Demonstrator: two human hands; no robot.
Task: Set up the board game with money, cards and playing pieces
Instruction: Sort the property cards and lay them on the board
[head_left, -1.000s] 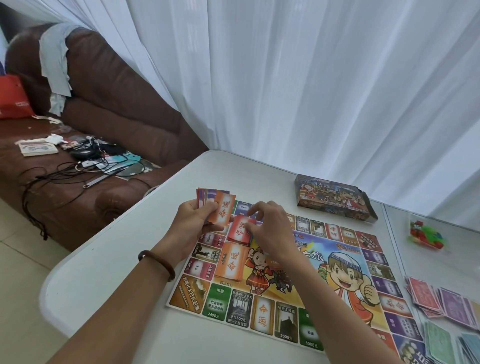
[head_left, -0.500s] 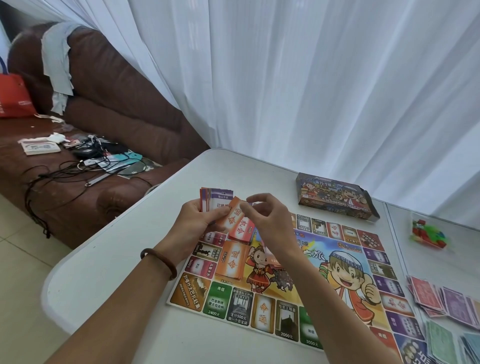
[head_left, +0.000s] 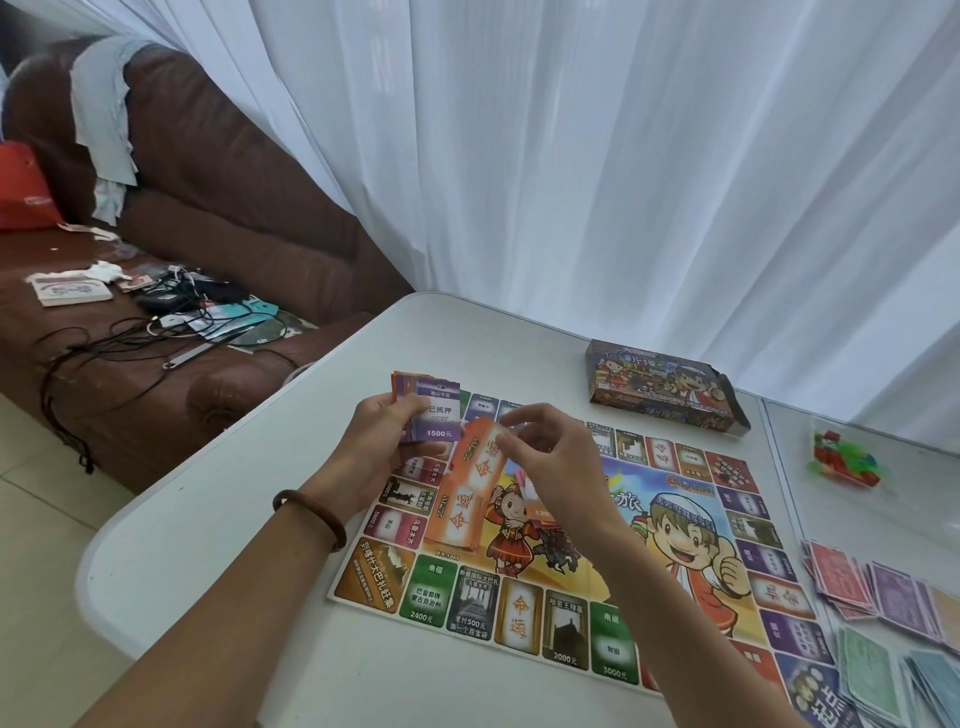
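The colourful game board (head_left: 566, 618) lies flat on the white table (head_left: 218, 551). My left hand (head_left: 384, 441) grips a stack of cards (head_left: 434, 415) above the board's far left corner, with a purple 1500 card on top. My right hand (head_left: 553, 467) is just right of it and pinches one orange card (head_left: 480, 454) by its edge. That card hangs over a pile of orange cards (head_left: 460, 517) lying on the board. A pink card edge shows under my right palm.
The game box (head_left: 665, 387) stands beyond the board. A clear bag of red and green playing pieces (head_left: 844, 460) lies at the right, with fanned piles of paper money (head_left: 883, 597) nearer me. A brown sofa (head_left: 208, 218) with cables is left of the table.
My right hand has drawn the orange card off the stack and brought it down toward the orange pile. A purple card now tops the stack in my left hand.
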